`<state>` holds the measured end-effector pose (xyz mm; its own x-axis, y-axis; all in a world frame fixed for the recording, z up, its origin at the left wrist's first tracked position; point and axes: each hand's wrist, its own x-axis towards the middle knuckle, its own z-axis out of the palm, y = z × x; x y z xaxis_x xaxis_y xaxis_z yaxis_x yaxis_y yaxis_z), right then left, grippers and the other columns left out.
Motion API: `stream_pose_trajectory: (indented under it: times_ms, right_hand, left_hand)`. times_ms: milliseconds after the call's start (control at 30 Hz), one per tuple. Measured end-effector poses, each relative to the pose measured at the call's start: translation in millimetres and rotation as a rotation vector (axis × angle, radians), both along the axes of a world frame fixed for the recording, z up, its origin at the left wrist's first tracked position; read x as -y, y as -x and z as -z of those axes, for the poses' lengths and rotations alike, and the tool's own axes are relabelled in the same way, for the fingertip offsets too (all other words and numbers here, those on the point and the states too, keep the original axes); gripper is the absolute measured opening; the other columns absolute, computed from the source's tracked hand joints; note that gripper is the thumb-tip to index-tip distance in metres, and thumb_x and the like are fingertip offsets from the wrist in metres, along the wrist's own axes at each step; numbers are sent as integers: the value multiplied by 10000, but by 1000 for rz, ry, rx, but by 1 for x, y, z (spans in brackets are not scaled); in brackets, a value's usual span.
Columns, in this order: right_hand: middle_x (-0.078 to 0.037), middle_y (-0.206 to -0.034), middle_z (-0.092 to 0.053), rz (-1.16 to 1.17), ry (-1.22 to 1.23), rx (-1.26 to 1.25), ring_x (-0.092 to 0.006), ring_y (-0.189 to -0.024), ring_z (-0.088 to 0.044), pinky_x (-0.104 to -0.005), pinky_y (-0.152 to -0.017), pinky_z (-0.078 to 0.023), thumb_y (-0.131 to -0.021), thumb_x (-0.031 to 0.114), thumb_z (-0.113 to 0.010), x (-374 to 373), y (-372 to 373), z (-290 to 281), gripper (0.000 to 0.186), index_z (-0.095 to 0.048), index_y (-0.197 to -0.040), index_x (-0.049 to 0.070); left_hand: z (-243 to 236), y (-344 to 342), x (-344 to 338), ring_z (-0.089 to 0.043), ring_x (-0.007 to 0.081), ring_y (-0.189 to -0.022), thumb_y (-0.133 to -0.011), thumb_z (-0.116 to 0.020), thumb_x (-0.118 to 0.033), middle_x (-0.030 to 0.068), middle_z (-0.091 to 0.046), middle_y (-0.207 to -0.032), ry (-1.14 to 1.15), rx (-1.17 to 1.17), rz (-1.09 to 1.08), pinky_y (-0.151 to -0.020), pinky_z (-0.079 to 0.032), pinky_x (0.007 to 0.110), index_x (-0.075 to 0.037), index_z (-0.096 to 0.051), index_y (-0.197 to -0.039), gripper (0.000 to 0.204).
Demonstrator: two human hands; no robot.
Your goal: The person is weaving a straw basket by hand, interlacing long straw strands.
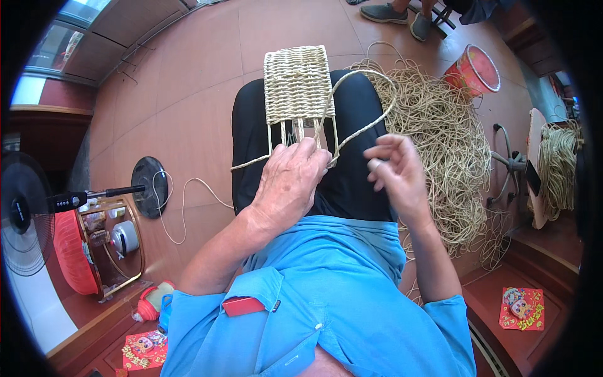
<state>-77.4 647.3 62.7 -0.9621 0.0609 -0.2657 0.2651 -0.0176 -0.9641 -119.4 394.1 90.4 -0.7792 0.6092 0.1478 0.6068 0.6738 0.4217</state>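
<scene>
A woven straw-coloured panel rests on my lap, tightly woven at its far part, with bare upright strands at the near part. My left hand is closed over the near end of those strands, and its fingers hide what lies under them. A strand of twisted cord loops out from the panel to the right and comes back beside my left fingers. My right hand hovers over my right thigh, fingers apart and slightly bent, with nothing seen in it. A cord end sticks out left of my left hand.
A big tangled heap of cord lies on the floor to my right, by a red bucket. At left stands a fan with a round black base. Another person's shoes show at the far right.
</scene>
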Motion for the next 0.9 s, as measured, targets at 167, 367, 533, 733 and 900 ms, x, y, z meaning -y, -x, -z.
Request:
stream_pose_trajectory:
  times_ms: [167,367,533,733,900]
  right_hand:
    - [-174,-1284,-773,-28,123,134,-140,-933,-774,-250,-689,-631,-1068,28,-669,36,-14,1,520,-457,-1542,2]
    - [-179,-1326,-769,187,552,236,-182,-1034,-796,-287,-721,-668,-1061,135,-783,65,-17,7,713,-381,-1639,24]
    - [-126,-1312,-781,293,691,323,-143,-991,-785,-244,-662,-619,-1042,141,-821,80,-16,10,697,-462,-1630,34]
    - [-110,-1188,-794,358,616,208,-106,-877,-743,-221,-619,-596,-1038,82,-799,90,-14,20,596,-525,-1554,-32]
    - [-88,-1115,-786,438,640,174,-72,-794,-682,-204,-571,-540,-1020,33,-782,90,-15,24,466,-581,-1437,-17]
  left_hand:
    - [-6,5,1,-625,359,-914,-1008,-697,-46,143,-611,-1055,-15,77,35,-804,-460,471,-59,-686,-1158,151]
    - [0,2,-1,-632,367,-931,-1023,-681,-59,141,-613,-1057,-34,58,21,-811,-460,485,-59,-673,-1149,126]
    - [2,3,-1,-641,359,-946,-1028,-678,-64,135,-633,-1062,-58,69,17,-814,-462,481,-65,-681,-1146,118]
    - [3,-1,1,-655,336,-937,-1024,-702,-84,108,-654,-1040,-99,44,-1,-816,-474,469,-71,-711,-1145,122]
    - [8,-6,2,-678,304,-922,-985,-765,-91,90,-684,-1018,-130,-12,-30,-803,-488,441,-69,-735,-1129,149]
